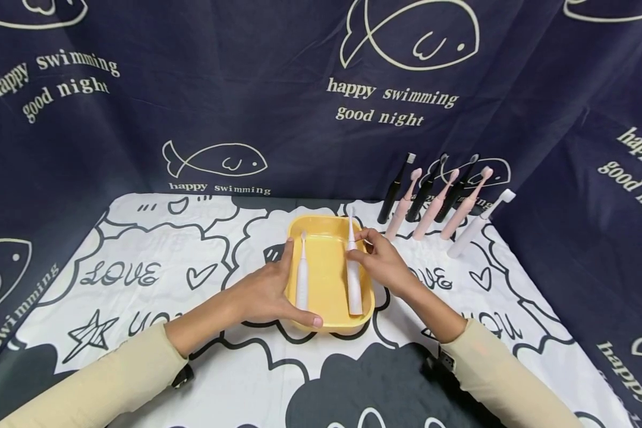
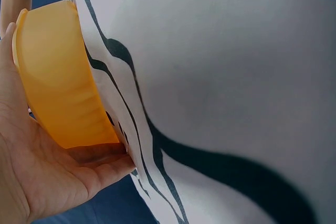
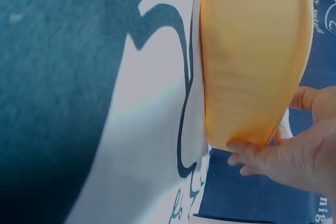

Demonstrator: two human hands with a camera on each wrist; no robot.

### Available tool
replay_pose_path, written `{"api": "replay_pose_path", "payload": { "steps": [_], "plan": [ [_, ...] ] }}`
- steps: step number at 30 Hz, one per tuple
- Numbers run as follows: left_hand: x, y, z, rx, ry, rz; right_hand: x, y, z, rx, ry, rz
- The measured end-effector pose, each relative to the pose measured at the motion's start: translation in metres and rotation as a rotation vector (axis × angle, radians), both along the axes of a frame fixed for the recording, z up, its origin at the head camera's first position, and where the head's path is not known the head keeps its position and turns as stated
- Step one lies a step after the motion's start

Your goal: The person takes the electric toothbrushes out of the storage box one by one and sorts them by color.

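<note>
A yellow tray (image 1: 326,279) sits on the cloth in the middle of the head view. My left hand (image 1: 264,294) grips its left side, thumb on the near rim; the left wrist view shows fingers against the tray's outer wall. One white electric toothbrush (image 1: 302,279) lies along the tray's left side. Toward the right side is a second white electric toothbrush (image 1: 354,285), its neck near the far rim. My right hand (image 1: 382,258) pinches that one by its upper handle between thumb and forefinger. Its other fingers (image 3: 252,153) touch the tray's outer corner in the right wrist view.
Right of the tray, more electric toothbrushes stand upright: a black one (image 1: 390,199) among three black, a pink one (image 1: 398,220) among three pink, and a white one (image 1: 468,236). A patterned cloth (image 1: 166,285) covers the table; dark blue curtains (image 1: 299,107) enclose it.
</note>
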State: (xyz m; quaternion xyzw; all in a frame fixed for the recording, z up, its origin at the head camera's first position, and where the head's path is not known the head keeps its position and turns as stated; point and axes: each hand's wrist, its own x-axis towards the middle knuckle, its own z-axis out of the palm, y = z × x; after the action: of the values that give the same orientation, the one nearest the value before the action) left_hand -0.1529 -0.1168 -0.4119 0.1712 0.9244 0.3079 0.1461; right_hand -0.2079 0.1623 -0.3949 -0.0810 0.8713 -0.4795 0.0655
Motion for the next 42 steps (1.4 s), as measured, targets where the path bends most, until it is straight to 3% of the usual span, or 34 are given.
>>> {"api": "replay_pose_path", "payload": {
  "steps": [5, 18, 35, 42],
  "plan": [
    [0.000, 0.000, -0.001, -0.006, 0.002, 0.006, 0.000, 0.006, 0.000, -0.128, 0.012, 0.043],
    [0.000, 0.000, -0.001, -0.008, 0.000, 0.007, 0.002, 0.021, 0.008, -0.171, 0.035, 0.083],
    [0.000, -0.001, -0.003, -0.009, 0.018, 0.009, 0.003, 0.030, 0.033, -0.305, 0.057, 0.005],
    [0.000, -0.001, -0.002, -0.021, 0.022, 0.011, 0.007, 0.043, 0.042, -0.410, 0.083, 0.008]
  ]
}}
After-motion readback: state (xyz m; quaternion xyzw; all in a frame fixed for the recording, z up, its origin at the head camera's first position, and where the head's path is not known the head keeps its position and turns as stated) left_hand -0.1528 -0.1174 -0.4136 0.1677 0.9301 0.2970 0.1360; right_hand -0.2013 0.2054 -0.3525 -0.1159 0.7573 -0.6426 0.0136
